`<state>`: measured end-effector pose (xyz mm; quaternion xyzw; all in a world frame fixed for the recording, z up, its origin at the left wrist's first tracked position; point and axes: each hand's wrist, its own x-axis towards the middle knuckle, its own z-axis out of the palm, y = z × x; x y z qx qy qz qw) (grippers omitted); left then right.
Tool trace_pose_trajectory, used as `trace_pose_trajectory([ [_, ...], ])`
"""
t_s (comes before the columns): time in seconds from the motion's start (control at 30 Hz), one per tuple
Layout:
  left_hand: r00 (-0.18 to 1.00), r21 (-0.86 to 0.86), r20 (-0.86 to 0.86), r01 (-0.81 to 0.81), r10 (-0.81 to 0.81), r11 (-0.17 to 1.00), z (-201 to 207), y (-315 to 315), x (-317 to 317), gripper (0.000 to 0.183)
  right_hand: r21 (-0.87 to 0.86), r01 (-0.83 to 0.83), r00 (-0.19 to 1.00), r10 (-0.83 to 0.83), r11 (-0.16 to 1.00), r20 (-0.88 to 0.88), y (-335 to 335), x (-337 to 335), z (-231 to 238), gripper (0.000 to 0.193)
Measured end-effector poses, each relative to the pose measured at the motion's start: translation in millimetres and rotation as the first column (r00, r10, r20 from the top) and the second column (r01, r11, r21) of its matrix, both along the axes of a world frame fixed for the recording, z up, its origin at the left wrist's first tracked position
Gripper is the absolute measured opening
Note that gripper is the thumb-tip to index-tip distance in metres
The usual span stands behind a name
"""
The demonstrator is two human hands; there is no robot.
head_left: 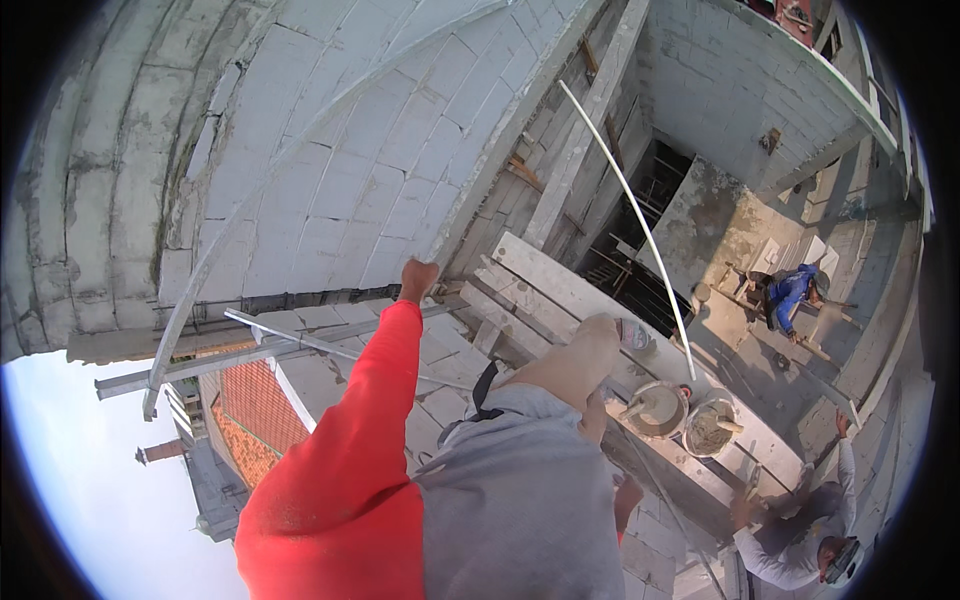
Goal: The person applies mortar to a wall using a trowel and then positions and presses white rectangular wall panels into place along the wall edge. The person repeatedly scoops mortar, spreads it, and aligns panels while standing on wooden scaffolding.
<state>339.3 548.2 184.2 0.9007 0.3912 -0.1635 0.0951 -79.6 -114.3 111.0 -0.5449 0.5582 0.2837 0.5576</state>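
Observation:
My left arm in a red sleeve reaches up and away, and my left hand [420, 276] is closed like a fist at the lower end of a concrete edge strip [480, 180] beside the pale block wall [370, 150]. Whatever its fingers hold, if anything, is hidden. Past the right side of my grey shirt, a small part of my right hand [628, 494] shows low down, its fingers not clear. Two buckets of grey mortar, one [657, 408] with a tool in it and another [711, 425] with a trowel-like handle, stand on planks to the right.
Pale planks [580, 300] run beside a deep opening with dark bars [650, 230]. A long white pole [640, 210] slants across. A person in blue [790, 295] works lower down; another in a cap [800, 535] is at lower right. Metal bars [250, 350] jut out over rooftops at left.

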Motion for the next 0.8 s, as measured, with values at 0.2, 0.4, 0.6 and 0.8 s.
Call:
trace_pose_trajectory([
  [0.2,0.978,0.576,0.203,-0.087,-0.040,0.813,45,62,-134,0.073,0.066,-0.209,0.978,0.206,0.976,0.043,-64,-16,-9,0.044],
  [0.4,0.940,0.201,-0.092,-0.305,0.328,0.931,58,75,-181,0.050,0.095,-0.254,0.963,0.261,0.962,-0.070,-68,-15,9,0.036],
  [0.6,0.865,-0.671,-0.274,-0.485,0.420,0.561,-49,-55,-172,0.023,0.130,-0.124,0.987,0.136,0.984,-0.090,-7,-4,49,0.028],
  [0.8,0.922,-0.749,-0.262,-0.008,-0.285,0.662,-88,-168,-134,0.040,-0.039,0.388,0.917,-0.381,0.921,0.116,38,60,76,0.026],
])
